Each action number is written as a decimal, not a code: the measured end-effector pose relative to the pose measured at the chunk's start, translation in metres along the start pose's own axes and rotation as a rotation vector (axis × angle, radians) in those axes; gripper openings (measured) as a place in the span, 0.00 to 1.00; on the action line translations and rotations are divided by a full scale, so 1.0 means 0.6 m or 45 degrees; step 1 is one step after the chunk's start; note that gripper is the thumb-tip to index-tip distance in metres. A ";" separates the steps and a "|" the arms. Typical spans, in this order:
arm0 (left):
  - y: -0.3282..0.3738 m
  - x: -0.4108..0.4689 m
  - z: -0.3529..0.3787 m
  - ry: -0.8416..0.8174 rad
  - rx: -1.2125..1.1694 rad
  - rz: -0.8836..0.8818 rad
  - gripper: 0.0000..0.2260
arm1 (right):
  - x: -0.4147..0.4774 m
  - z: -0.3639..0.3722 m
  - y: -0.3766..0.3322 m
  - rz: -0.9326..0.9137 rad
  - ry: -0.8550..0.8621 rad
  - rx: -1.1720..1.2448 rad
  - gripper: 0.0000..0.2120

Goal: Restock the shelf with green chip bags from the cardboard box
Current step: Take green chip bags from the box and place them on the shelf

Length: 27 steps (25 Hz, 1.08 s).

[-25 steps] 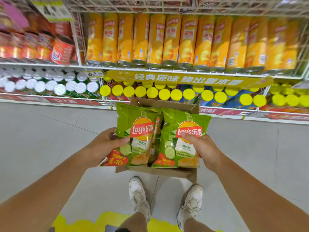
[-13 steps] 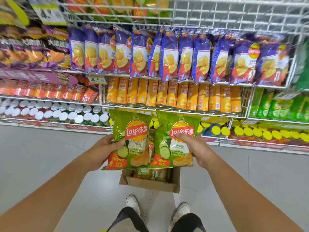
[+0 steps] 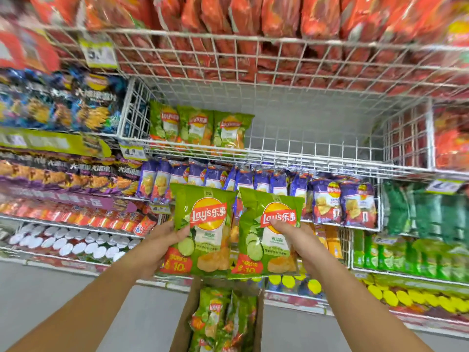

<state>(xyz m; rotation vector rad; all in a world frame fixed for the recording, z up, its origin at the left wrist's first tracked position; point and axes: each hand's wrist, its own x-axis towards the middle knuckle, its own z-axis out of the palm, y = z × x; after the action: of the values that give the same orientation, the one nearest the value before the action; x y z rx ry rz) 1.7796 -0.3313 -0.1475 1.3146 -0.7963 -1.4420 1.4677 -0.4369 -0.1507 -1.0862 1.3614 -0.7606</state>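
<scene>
**Desk:** What does the picture show?

**Field:** A person stocking a snack aisle holds two green chip bags up before the shelves. The left hand [image 3: 157, 246] grips the left bag [image 3: 203, 224] by its outer edge, with the thumb across the front and the fingers curled behind. The right hand [image 3: 297, 240] pinches the right bag [image 3: 269, 232] the same way, its thumb on the red logo.

**Desk:** And the shelf?

**Field:** The wire shelf [image 3: 317, 153] above the two bags is mostly bare. Three shelved bags [image 3: 198, 125] of the same green stand upright at its left end, with open space to their right. The cardboard box [image 3: 182, 323] sits on the floor below the hands, and more boxed bags [image 3: 220, 318] are packed inside it.

**Desk:** How do such bags handle?

**Field:** By the look of them they are light, puffed with air and slick-skinned, and the chips inside are brittle. A hold on the side seam or the flat top seal seems safest. Squeezing the middle risks crushing the contents, and a loose pinch on the glossy film may slip.

**Desk:** What does the next move call for?

**Field:** Probably a lift over the shelf's wire front lip, with each bag set upright beside the three. The lip could catch a bag's bottom edge.
</scene>
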 end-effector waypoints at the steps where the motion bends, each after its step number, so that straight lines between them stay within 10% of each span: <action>1: 0.018 0.002 0.010 0.000 0.014 0.030 0.28 | -0.001 -0.010 -0.021 -0.048 0.001 -0.013 0.54; 9: 0.152 0.030 0.087 0.056 0.047 0.192 0.38 | 0.044 -0.064 -0.161 -0.208 -0.086 -0.027 0.40; 13: 0.211 0.072 0.098 0.092 0.018 0.225 0.16 | 0.065 -0.073 -0.228 -0.265 -0.143 -0.040 0.25; 19: 0.288 0.164 0.103 0.038 0.102 0.244 0.42 | 0.114 -0.080 -0.297 -0.301 -0.049 -0.064 0.25; 27: 0.356 0.295 0.128 -0.035 0.165 0.298 0.33 | 0.221 -0.107 -0.347 -0.210 0.105 -0.070 0.38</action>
<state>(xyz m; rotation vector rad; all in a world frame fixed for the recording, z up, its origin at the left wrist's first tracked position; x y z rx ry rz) 1.7684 -0.5729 0.0086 1.2537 -1.0401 -1.2417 1.4532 -0.6437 -0.0015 -1.2334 1.3804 -0.9017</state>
